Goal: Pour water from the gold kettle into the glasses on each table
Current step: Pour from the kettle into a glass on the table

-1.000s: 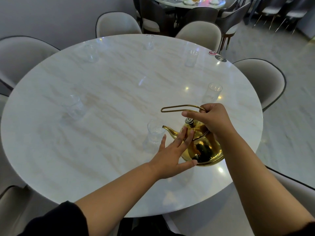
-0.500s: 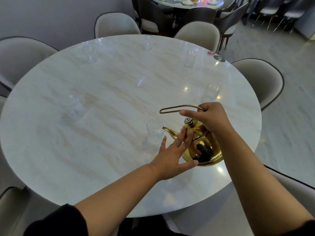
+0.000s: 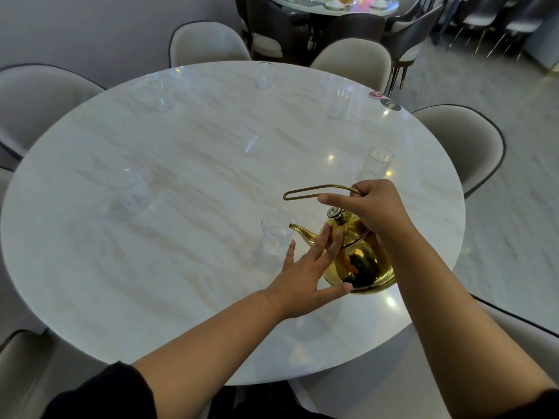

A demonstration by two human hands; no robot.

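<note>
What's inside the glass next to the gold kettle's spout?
The glass by the gold kettle spout looks clear and see-through; whether water is in it cannot be told. The left hand hides none of it.

Gold kettle [image 3: 360,261] tilted, spout at rim of nearest glass [image 3: 276,234].

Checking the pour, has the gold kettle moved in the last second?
No. The gold kettle keeps its spot, spout at the nearest glass, right hand on the handle.
</note>
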